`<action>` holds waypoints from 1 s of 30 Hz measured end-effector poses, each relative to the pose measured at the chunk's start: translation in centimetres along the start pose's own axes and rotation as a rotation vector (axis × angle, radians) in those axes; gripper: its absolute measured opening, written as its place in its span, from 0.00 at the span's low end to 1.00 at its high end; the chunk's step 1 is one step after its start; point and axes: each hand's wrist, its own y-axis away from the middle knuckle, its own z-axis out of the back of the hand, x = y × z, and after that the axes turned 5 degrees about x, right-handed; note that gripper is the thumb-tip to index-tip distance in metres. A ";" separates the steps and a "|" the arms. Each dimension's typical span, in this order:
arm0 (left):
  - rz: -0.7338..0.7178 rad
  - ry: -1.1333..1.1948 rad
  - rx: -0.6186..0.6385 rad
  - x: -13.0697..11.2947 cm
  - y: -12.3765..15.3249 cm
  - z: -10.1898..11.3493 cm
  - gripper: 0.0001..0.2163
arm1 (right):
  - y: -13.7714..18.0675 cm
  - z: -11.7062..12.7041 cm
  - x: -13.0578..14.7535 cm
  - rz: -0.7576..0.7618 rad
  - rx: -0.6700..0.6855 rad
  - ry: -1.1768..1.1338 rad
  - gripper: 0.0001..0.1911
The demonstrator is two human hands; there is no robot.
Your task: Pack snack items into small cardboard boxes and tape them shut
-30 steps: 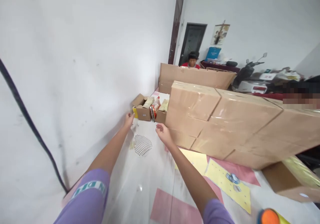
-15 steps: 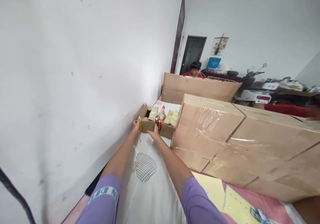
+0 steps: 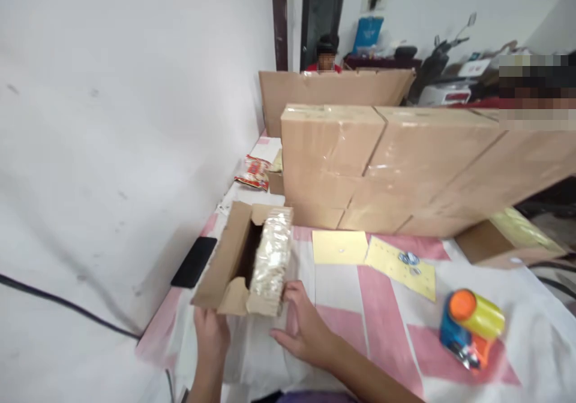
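A small open cardboard box [image 3: 225,262] stuffed with pale plastic-wrapped packets [image 3: 270,258] rests near the table's front edge, tipped toward the wall. My left hand [image 3: 210,336] holds its near lower corner from below. My right hand [image 3: 302,328] lies flat on the cloth against the box's right front side, fingers spread and touching the packets' wrapping.
A wall of taped cartons [image 3: 405,163] runs across the table behind. Yellow sheets [image 3: 373,253] and an orange-blue tape dispenser [image 3: 470,328] lie to the right. A black phone [image 3: 194,261] sits by the wall, a red snack bag [image 3: 252,172] farther back. A person [image 3: 326,55] sits beyond.
Both hands reached the small box at the far end by the wall, gripped it and drew it back to the near edge. The red snack bag stayed behind.
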 end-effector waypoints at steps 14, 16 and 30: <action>0.276 -0.007 0.642 -0.5 5.4 -12.0 0.19 | 14.2 0.6 5.9 -0.251 0.323 -0.095 0.28; 0.143 -0.018 0.626 -1.0 4.7 -12.8 0.18 | 14.8 1.6 7.0 -0.243 0.336 -0.101 0.27; -1.108 -1.062 1.047 -9.5 13.2 -7.7 0.27 | 12.0 12.6 2.7 -0.675 -0.190 0.380 0.32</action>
